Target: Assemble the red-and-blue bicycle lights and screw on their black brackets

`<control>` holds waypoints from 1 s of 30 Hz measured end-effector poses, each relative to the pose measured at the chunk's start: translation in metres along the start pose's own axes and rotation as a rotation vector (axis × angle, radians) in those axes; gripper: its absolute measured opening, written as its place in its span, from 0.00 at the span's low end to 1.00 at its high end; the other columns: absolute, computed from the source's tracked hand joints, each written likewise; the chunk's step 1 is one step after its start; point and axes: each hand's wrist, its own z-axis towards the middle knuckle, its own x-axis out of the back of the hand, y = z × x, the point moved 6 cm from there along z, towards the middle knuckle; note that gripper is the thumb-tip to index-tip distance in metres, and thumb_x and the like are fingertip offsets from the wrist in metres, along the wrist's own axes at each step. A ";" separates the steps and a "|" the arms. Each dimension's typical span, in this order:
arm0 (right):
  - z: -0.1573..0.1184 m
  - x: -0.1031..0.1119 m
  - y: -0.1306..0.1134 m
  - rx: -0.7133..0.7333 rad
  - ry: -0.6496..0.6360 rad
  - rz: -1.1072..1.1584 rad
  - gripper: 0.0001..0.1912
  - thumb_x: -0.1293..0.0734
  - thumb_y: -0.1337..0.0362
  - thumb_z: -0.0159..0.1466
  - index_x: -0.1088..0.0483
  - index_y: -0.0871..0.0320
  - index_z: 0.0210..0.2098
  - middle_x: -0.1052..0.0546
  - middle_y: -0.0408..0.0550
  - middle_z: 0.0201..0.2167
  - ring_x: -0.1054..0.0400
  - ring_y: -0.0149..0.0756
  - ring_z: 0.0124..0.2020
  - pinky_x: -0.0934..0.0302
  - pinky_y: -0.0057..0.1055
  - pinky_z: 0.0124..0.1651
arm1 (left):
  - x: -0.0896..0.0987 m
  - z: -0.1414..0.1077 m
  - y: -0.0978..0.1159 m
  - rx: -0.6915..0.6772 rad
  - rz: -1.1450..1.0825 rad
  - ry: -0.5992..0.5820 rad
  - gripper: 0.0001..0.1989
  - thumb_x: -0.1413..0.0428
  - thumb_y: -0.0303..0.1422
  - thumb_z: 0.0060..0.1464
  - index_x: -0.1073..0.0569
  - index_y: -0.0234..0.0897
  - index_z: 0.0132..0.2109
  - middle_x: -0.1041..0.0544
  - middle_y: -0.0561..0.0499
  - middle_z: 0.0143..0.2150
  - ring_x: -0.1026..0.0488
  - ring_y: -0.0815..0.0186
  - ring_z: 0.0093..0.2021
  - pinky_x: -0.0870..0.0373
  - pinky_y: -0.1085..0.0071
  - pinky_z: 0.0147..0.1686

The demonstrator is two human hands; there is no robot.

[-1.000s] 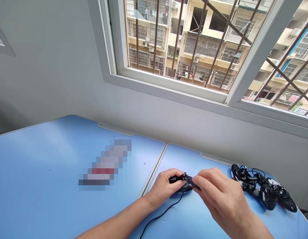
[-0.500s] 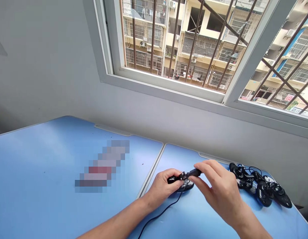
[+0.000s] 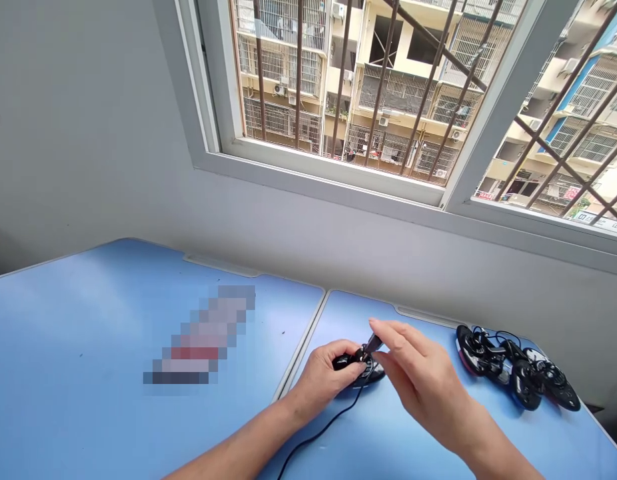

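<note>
My left hand [image 3: 322, 375] is closed around a glossy black corded device [image 3: 340, 362], with thumb and forefinger at a small metallic joint on it. Under the fingertips shows its dark rounded base [image 3: 373, 377] with pale markings, down on the blue table. My right hand [image 3: 422, 373] is closed, its thumb and fingertips pinching a short dark grip-like piece [image 3: 373, 343] that slants down to the joint. Fingers partly cover this piece, so its exact kind is unclear. A thin black cable [image 3: 324, 429] trails from the device towards the front edge of the view.
Several similar black devices [image 3: 521, 370] lie bunched with their cables at the table's right edge. A seam [image 3: 301, 347] divides the blue tabletop [image 3: 113, 320]. A pixelated patch [image 3: 201, 340] covers something on the left half. A barred window [image 3: 338, 160] is set in the wall behind.
My right hand has tipped the dark piece more upright and shifted slightly left. My left hand keeps its hold on the device. The whole view has moved a little.
</note>
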 end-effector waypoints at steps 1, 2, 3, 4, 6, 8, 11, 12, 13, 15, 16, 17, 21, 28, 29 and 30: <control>0.000 0.002 0.001 -0.008 -0.036 -0.002 0.22 0.41 0.76 0.67 0.39 0.60 0.60 0.24 0.58 0.45 0.26 0.37 0.43 0.28 0.30 0.40 | 0.000 0.000 -0.001 0.003 -0.004 -0.002 0.06 0.41 0.33 0.49 0.22 0.36 0.31 0.21 0.50 0.32 0.27 0.61 0.35 0.32 0.68 0.40; 0.000 0.004 0.001 -0.015 -0.062 -0.009 0.22 0.42 0.76 0.67 0.39 0.60 0.60 0.25 0.59 0.48 0.27 0.38 0.46 0.28 0.31 0.43 | 0.000 0.000 -0.002 0.005 -0.008 -0.002 0.06 0.41 0.33 0.49 0.22 0.36 0.31 0.21 0.49 0.32 0.27 0.61 0.36 0.32 0.68 0.41; 0.000 0.006 0.002 -0.019 -0.075 -0.014 0.22 0.43 0.76 0.67 0.39 0.59 0.59 0.26 0.59 0.50 0.28 0.38 0.48 0.29 0.32 0.45 | 0.000 0.001 -0.003 0.006 -0.011 -0.001 0.05 0.41 0.33 0.49 0.22 0.36 0.31 0.21 0.49 0.33 0.27 0.60 0.36 0.32 0.68 0.41; 0.000 0.008 0.002 -0.017 -0.072 -0.012 0.21 0.43 0.76 0.67 0.38 0.59 0.58 0.25 0.58 0.49 0.28 0.38 0.48 0.29 0.32 0.46 | 0.000 0.001 -0.003 0.007 -0.013 0.001 0.05 0.41 0.32 0.48 0.21 0.36 0.31 0.20 0.49 0.33 0.27 0.60 0.37 0.32 0.68 0.42; 0.001 0.011 0.002 -0.007 -0.039 0.010 0.19 0.42 0.76 0.67 0.36 0.58 0.55 0.23 0.55 0.43 0.26 0.36 0.43 0.28 0.31 0.42 | 0.000 0.001 -0.004 0.008 -0.013 0.000 0.05 0.42 0.31 0.48 0.21 0.36 0.32 0.20 0.49 0.34 0.26 0.60 0.37 0.32 0.68 0.42; 0.002 0.010 0.003 -0.003 0.002 0.024 0.16 0.41 0.75 0.67 0.35 0.58 0.53 0.22 0.52 0.36 0.27 0.34 0.34 0.29 0.29 0.35 | 0.000 0.001 -0.005 0.009 -0.013 -0.006 0.06 0.42 0.31 0.48 0.22 0.36 0.32 0.20 0.48 0.34 0.26 0.60 0.37 0.32 0.67 0.42; 0.002 0.005 0.005 -0.012 0.066 -0.009 0.15 0.39 0.73 0.67 0.35 0.57 0.52 0.23 0.47 0.31 0.30 0.32 0.28 0.31 0.27 0.30 | -0.001 0.000 -0.004 0.008 -0.012 -0.008 0.06 0.43 0.31 0.48 0.22 0.36 0.32 0.21 0.49 0.34 0.26 0.60 0.37 0.32 0.67 0.41; 0.001 0.004 0.005 -0.010 0.086 -0.027 0.15 0.39 0.73 0.67 0.35 0.56 0.52 0.24 0.47 0.30 0.31 0.31 0.27 0.32 0.27 0.29 | 0.000 0.000 -0.003 0.008 -0.011 -0.004 0.06 0.42 0.31 0.48 0.22 0.36 0.32 0.21 0.49 0.33 0.27 0.60 0.36 0.32 0.67 0.41; 0.001 0.002 0.004 -0.004 0.103 -0.045 0.15 0.38 0.73 0.67 0.35 0.55 0.52 0.24 0.46 0.30 0.31 0.31 0.27 0.33 0.26 0.28 | 0.000 0.000 -0.003 0.009 -0.010 -0.001 0.06 0.42 0.32 0.48 0.22 0.35 0.32 0.21 0.49 0.32 0.27 0.61 0.36 0.32 0.68 0.40; 0.000 0.001 0.004 0.003 0.117 -0.060 0.15 0.37 0.73 0.67 0.33 0.55 0.51 0.24 0.47 0.29 0.31 0.31 0.27 0.33 0.27 0.29 | 0.000 0.000 -0.003 0.013 -0.012 0.003 0.06 0.42 0.32 0.48 0.22 0.35 0.32 0.22 0.49 0.31 0.27 0.61 0.35 0.32 0.68 0.39; 0.000 0.001 0.004 -0.003 0.116 -0.054 0.14 0.37 0.73 0.66 0.33 0.56 0.50 0.24 0.48 0.30 0.30 0.32 0.29 0.32 0.27 0.30 | 0.000 0.000 -0.004 0.014 -0.014 0.004 0.06 0.42 0.32 0.48 0.22 0.36 0.31 0.22 0.50 0.31 0.27 0.61 0.35 0.32 0.68 0.39; 0.000 0.002 0.005 -0.015 0.108 -0.040 0.13 0.37 0.73 0.66 0.33 0.56 0.50 0.23 0.49 0.32 0.29 0.33 0.31 0.31 0.28 0.31 | 0.000 0.000 -0.004 0.014 -0.017 0.004 0.06 0.42 0.32 0.48 0.21 0.36 0.32 0.21 0.50 0.32 0.27 0.61 0.35 0.32 0.68 0.40; 0.002 0.005 0.007 -0.029 -0.001 0.036 0.14 0.41 0.74 0.68 0.35 0.58 0.51 0.22 0.53 0.40 0.26 0.34 0.34 0.28 0.30 0.35 | 0.000 0.000 -0.004 0.023 -0.017 0.008 0.04 0.42 0.31 0.47 0.22 0.36 0.30 0.22 0.50 0.31 0.27 0.61 0.35 0.33 0.69 0.39; 0.003 0.008 0.009 -0.046 -0.039 0.056 0.12 0.43 0.71 0.69 0.35 0.57 0.50 0.20 0.49 0.35 0.24 0.32 0.31 0.28 0.28 0.33 | -0.001 -0.002 0.000 0.062 0.043 -0.010 0.05 0.41 0.30 0.44 0.22 0.37 0.32 0.23 0.52 0.30 0.30 0.64 0.32 0.35 0.72 0.33; 0.003 0.008 0.008 -0.047 -0.039 0.053 0.12 0.43 0.71 0.69 0.35 0.57 0.50 0.20 0.49 0.35 0.24 0.32 0.31 0.28 0.28 0.33 | -0.002 -0.002 0.001 0.063 0.063 -0.015 0.06 0.42 0.30 0.44 0.23 0.37 0.32 0.24 0.53 0.29 0.30 0.64 0.32 0.35 0.72 0.33; 0.003 0.008 0.008 -0.048 -0.039 0.051 0.12 0.42 0.71 0.69 0.35 0.57 0.50 0.20 0.49 0.35 0.24 0.32 0.31 0.28 0.28 0.33 | -0.002 -0.003 0.002 0.059 0.077 -0.020 0.06 0.42 0.31 0.44 0.23 0.37 0.32 0.25 0.53 0.29 0.30 0.64 0.32 0.36 0.72 0.32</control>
